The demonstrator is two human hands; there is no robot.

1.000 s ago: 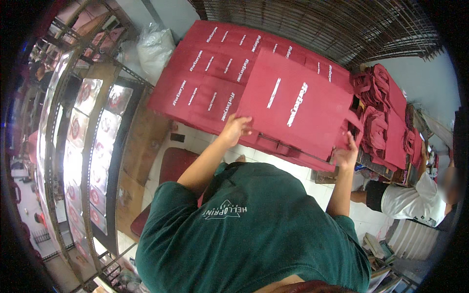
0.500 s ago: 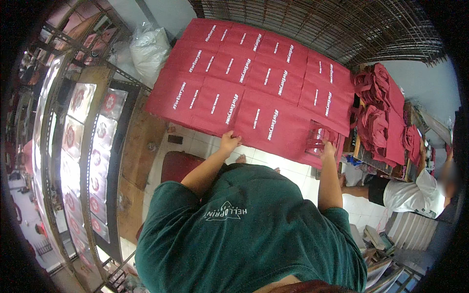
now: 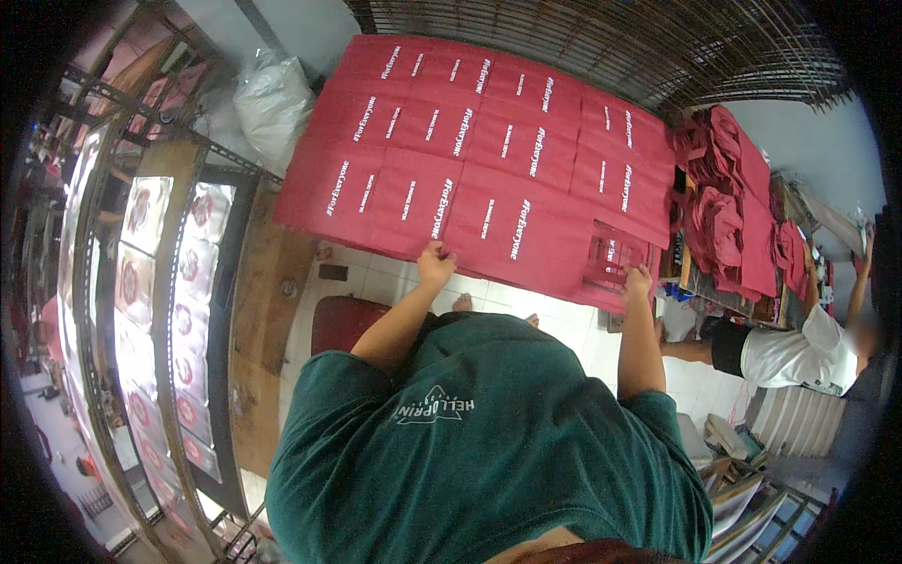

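Note:
Red fabric tote bags [image 3: 362, 150] with white print lie flat in rows, overlapping, across a table in front of me. At the near edge is one tote bag [image 3: 540, 258] whose handle end, with a rectangular opening, points right. My left hand [image 3: 436, 266] is closed in a pinch on that bag's near left corner. My right hand [image 3: 638, 280] is closed at its handle end, beside the opening; the fingertips are partly hidden, and the fabric between them is hard to see.
Heaped red tote bags [image 3: 719, 216] lie on a bench at the right, by a person in a white shirt [image 3: 785, 355]. A rack with shiny printed sheets [image 3: 193, 329] stands left. A white plastic sack [image 3: 272, 103] sits behind it. Wire racks [image 3: 601, 42] line the back. A red stool [image 3: 343, 324] is near my left arm.
My right hand has shifted a little to the right along the bag's handle end. The left hand stays pinched at the near corner. The whole view has moved slightly.

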